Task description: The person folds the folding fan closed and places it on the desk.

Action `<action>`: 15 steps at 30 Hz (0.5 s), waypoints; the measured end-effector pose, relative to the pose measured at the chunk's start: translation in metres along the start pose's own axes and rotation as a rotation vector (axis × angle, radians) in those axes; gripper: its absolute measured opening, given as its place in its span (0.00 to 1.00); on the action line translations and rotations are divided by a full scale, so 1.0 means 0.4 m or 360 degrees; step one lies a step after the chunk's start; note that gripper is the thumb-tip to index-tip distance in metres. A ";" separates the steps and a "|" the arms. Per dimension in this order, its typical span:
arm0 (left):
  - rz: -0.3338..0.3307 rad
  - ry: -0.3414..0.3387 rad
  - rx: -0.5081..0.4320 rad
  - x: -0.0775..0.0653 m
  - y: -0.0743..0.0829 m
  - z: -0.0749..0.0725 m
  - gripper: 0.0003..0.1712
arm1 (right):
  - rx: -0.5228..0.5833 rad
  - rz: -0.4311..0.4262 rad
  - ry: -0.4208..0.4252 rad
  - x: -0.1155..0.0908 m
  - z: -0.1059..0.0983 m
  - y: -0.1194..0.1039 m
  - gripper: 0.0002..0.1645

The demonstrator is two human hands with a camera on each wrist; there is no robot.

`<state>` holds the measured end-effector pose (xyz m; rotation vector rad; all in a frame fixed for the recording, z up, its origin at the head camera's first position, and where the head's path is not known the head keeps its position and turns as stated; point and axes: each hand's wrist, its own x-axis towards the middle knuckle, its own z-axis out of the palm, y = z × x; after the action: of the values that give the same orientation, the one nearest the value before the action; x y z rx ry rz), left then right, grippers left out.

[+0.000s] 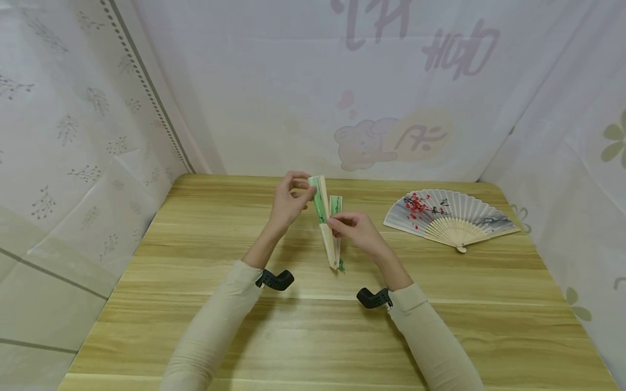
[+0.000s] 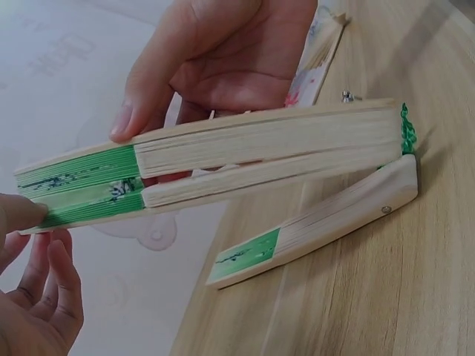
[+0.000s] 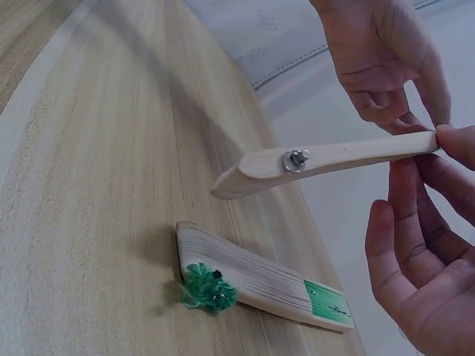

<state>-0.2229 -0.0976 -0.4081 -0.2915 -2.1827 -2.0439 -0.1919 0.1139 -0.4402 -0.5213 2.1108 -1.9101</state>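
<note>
A narrow green-and-cream folding fan (image 1: 320,202) is held up between the two hands, its ribs bunched together with a thin gap between two groups. My left hand (image 1: 288,202) pinches its green paper end, thumb (image 2: 26,213) on the paper. Lower down, my right hand (image 1: 359,231) pinches the fan near the middle. The held fan's metal pivot (image 3: 297,159) shows in the right wrist view. Beneath and beside it, a second green folding fan (image 2: 312,222) lies folded on the table, and a green tassel (image 3: 210,287) sits at its pivot end.
To the right, a spread grey fan (image 1: 452,217) with red blossoms and pale ribs lies on the wooden table (image 1: 303,336). Printed cloth (image 1: 274,98) hangs behind the table's far edge and along both sides.
</note>
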 end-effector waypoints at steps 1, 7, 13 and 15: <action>-0.0003 0.0003 -0.0005 0.000 -0.001 0.001 0.19 | -0.0003 -0.0003 0.0003 0.001 0.002 -0.001 0.14; -0.0048 -0.0032 -0.0019 -0.002 -0.008 0.003 0.20 | 0.0002 -0.0023 -0.0012 0.004 0.010 -0.003 0.15; -0.0152 -0.0189 0.0040 -0.018 -0.022 -0.002 0.20 | 0.0044 -0.0018 0.0004 0.010 0.016 -0.003 0.14; -0.0184 -0.0247 0.0046 -0.026 -0.030 -0.005 0.19 | 0.0062 -0.0002 0.0018 0.011 0.016 0.000 0.14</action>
<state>-0.2155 -0.1007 -0.4219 -0.3389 -2.3699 -2.1125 -0.1934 0.1063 -0.4406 -0.5053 2.0760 -1.9554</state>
